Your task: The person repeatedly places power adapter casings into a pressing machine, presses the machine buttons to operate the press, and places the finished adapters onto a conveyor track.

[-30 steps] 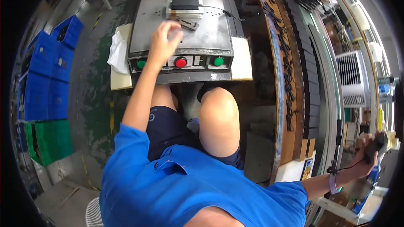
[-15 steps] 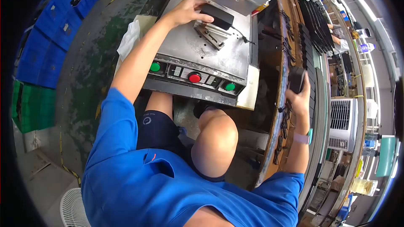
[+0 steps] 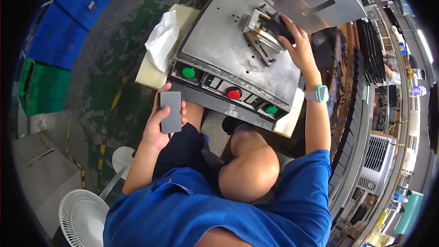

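My left hand (image 3: 157, 126) is closed around a dark grey, box-shaped power adapter (image 3: 171, 112) above my thigh. A short bit of cable shows at the adapter's lower end. My right hand (image 3: 299, 50) grips a second black adapter (image 3: 280, 25) at the metal fixture (image 3: 258, 29). Fingers partly cover this adapter, and I cannot tell whether it is fully seated. The fixture stands on the steel top (image 3: 206, 36) of a machine. Along the machine's front are a red button (image 3: 233, 93) and two green buttons (image 3: 188, 72).
An upright metal plate (image 3: 320, 2) stands behind the fixture. White cloth or plastic (image 3: 162, 41) lies left of the machine. Blue crates (image 3: 59, 32) and a green crate (image 3: 48, 87) line the far left. A white fan (image 3: 84, 217) is at lower left; a conveyor with black items runs along the right.
My left hand has left the fixture with an adapter and come down over my lap. My right hand has brought another adapter from the right-hand bench to the fixture. The view has shifted.
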